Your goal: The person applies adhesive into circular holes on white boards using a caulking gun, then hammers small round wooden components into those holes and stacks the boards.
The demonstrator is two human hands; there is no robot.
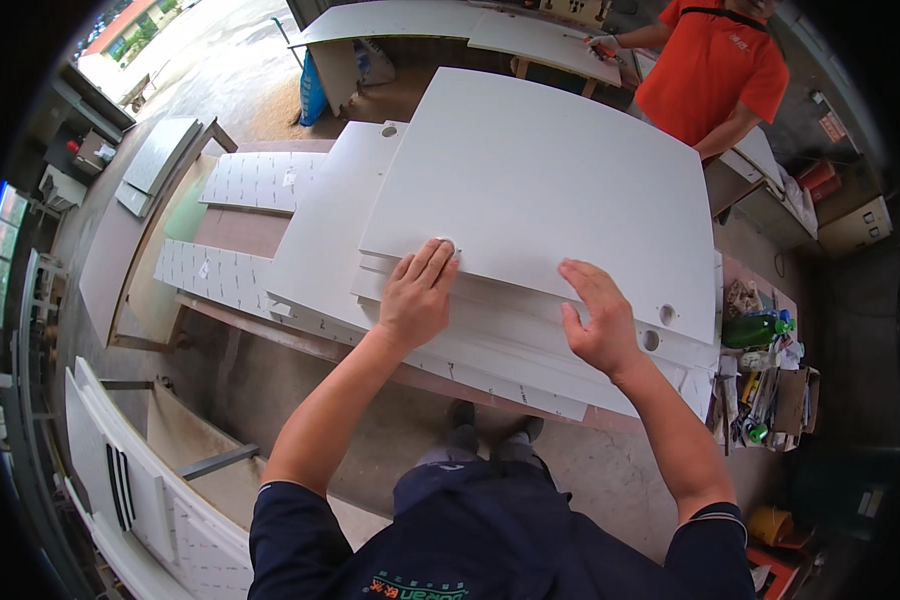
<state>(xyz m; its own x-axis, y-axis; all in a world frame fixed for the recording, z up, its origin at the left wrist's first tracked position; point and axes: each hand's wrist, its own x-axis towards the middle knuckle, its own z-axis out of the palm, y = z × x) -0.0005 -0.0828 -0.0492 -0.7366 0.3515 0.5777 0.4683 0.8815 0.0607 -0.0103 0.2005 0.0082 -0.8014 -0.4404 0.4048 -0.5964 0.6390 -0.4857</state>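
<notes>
My left hand lies flat, fingers stretched together, gripping nothing, its tips pressing on the near corner of the top white panel, which spreads away from it on the stack of white boards. To its right, my right hand rests open on the same near edge, fingers loosely curled over it, thumb on the board beneath. Beyond it, far right, a person in an orange shirt stands.
</notes>
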